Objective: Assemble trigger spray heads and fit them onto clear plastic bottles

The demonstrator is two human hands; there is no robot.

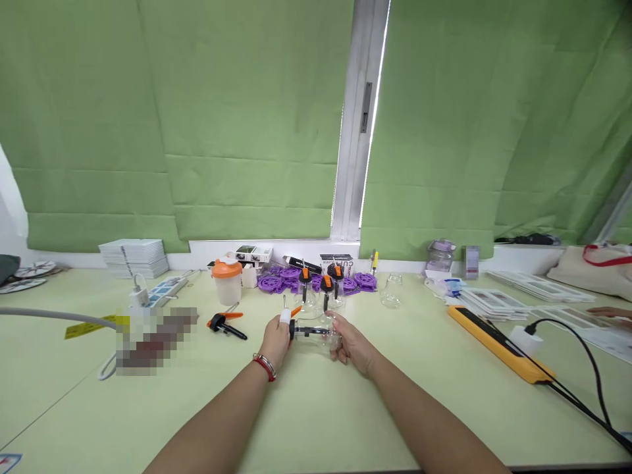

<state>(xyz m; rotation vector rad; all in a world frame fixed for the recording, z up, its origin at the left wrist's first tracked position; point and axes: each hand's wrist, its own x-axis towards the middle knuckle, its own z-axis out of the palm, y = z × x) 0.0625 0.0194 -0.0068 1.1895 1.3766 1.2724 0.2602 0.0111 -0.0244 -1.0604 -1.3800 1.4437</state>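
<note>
A clear glass bottle (318, 334) lies on its side between my two hands, just above the pale green table (405, 395). My left hand (275, 341), with a white wrap on the thumb and a red bracelet at the wrist, grips its black cap end. My right hand (351, 344) holds the bottle's body. Behind them stand three more clear bottles with orange-and-black spouts (320, 289), and one bare glass bottle (391, 291) to their right.
Purple plastic parts (289, 282) lie at the back, an orange-lidded cup (228, 281) and a loose orange-black spout (224, 324) to the left. A power strip (165, 289) sits far left, a yellow bar (498, 343) with black cable right. Another person's hand (609, 313) rests at the right edge.
</note>
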